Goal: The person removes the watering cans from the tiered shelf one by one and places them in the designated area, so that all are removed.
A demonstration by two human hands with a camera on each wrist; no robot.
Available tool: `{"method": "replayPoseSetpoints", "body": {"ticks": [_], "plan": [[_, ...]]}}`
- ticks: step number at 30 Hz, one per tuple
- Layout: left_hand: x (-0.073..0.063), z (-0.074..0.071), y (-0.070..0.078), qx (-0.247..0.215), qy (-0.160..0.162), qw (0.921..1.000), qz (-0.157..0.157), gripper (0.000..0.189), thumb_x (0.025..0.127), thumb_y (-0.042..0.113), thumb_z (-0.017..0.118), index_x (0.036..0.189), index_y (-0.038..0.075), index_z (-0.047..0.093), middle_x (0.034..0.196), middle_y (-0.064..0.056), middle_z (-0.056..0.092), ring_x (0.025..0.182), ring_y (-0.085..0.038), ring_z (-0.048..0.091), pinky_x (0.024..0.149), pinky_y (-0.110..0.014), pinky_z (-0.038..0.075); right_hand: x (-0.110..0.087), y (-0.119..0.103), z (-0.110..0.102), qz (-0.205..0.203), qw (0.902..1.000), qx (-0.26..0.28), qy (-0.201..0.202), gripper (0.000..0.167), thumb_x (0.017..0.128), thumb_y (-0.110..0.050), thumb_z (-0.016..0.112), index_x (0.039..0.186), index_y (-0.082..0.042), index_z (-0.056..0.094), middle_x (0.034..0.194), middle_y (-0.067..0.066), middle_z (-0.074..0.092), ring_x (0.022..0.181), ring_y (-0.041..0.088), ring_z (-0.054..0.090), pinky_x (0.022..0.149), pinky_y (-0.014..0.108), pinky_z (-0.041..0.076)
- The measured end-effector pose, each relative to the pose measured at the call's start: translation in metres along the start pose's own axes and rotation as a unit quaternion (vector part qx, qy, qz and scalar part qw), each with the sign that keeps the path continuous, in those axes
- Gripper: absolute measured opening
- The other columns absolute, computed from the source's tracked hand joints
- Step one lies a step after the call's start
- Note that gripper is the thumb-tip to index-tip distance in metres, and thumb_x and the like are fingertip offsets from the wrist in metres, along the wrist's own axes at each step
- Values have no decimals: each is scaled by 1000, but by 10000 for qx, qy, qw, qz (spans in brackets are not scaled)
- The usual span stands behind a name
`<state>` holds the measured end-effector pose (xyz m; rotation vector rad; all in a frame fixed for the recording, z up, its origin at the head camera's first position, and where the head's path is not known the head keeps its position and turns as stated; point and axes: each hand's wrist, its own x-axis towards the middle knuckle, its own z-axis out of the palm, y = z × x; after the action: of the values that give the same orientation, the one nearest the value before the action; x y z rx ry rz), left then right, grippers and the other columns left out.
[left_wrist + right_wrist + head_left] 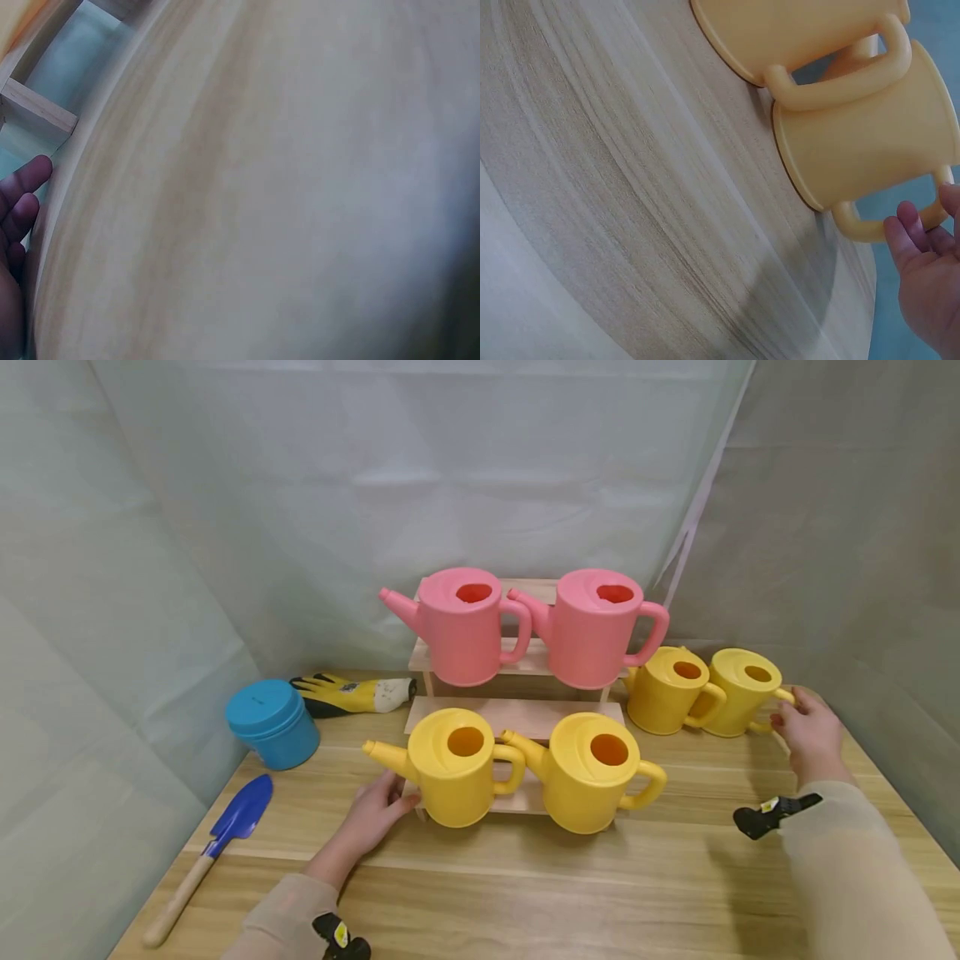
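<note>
My right hand (813, 731) is at the far right, its fingers and thumb round the handle of a yellow watering can (738, 693). In the right wrist view the fingertips (904, 225) curl at that can's handle. Another yellow watering can (666, 693) stands close on its left. At the lower left of a wooden tiered rack (517, 717), my left hand (375, 810) rests with loosely bent fingers, partly hidden behind a yellow can's spout. Two yellow cans (453, 785) stand on the bottom tier, with two pink watering cans (465, 635) higher up.
A blue lidded tub (273, 727) stands at the left, beside a yellow and black work glove (348, 695). Nearer the front lies a blue trowel (243, 810) with a wooden handle. Pale cloth (487, 468) hangs behind the wooden table (675, 893).
</note>
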<state>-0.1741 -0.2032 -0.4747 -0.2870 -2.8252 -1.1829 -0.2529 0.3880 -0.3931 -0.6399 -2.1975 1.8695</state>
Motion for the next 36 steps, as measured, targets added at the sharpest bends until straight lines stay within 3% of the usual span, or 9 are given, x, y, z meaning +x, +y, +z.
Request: {"method": "replayPoseSetpoints", "body": {"ticks": [4,10,15,18,23,27,31,36], "plan": [[0,0,1,-12,-20,10000,-6,29,89,37,59,109,17,51,72,2,46,70,-16,43,69,-35,29,0,-2,-3,-11,9997,-224,-65,60,98,-15,41,148,-8,10,152,20,14,71,-6,48,58,7,43],[1,0,1,-25,-32,10000,38,28,88,36,58,108,17,51,72,2,46,69,-16,43,69,-35,28,-1,-10,-8,-127,9998,-147,-84,62,97,-17,45,149,-7,12,150,22,17,63,-8,52,56,9,45],[1,0,1,-48,-18,10000,58,28,89,36,58,109,17,51,72,2,46,69,-17,43,68,-35,30,-3,-29,-10,-384,9969,-688,-69,62,98,-24,45,149,-9,14,150,23,20,68,-9,51,59,8,45],[1,0,0,-42,-7,10000,38,29,89,37,58,109,17,51,72,1,46,69,-17,43,67,-35,31,-7,-42,-9,-550,9919,-1141,-68,62,98,-32,42,150,-14,15,150,22,21,78,-5,52,74,15,47],[0,1,-1,-58,38,10000,32,29,88,36,59,108,16,51,71,1,45,68,-17,43,65,-34,32,-15,-64,-1,-836,9805,-1758,-264,68,95,-50,39,150,-20,15,150,19,24,93,2,51,93,30,40],[1,1,-2,-45,18,10000,55,29,89,37,59,108,16,51,71,2,45,68,-17,42,67,-35,31,-23,-81,11,-1052,9755,-1826,-629,71,93,-53,39,151,-19,16,149,21,25,89,-2,52,93,31,40],[0,1,-2,-12,10,10000,82,30,89,38,59,107,16,50,72,1,45,68,-17,42,67,-35,31,-31,-95,27,-1375,9680,-1869,-959,72,93,-52,41,150,-15,18,144,24,32,81,-3,55,84,23,46],[1,0,-2,39,35,9999,135,28,89,38,59,104,16,50,72,1,44,68,-15,42,65,-34,32,-44,-110,47,-1684,9597,-1788,-1368,73,92,-50,45,149,-12,20,140,24,38,84,0,56,74,14,46]]}}
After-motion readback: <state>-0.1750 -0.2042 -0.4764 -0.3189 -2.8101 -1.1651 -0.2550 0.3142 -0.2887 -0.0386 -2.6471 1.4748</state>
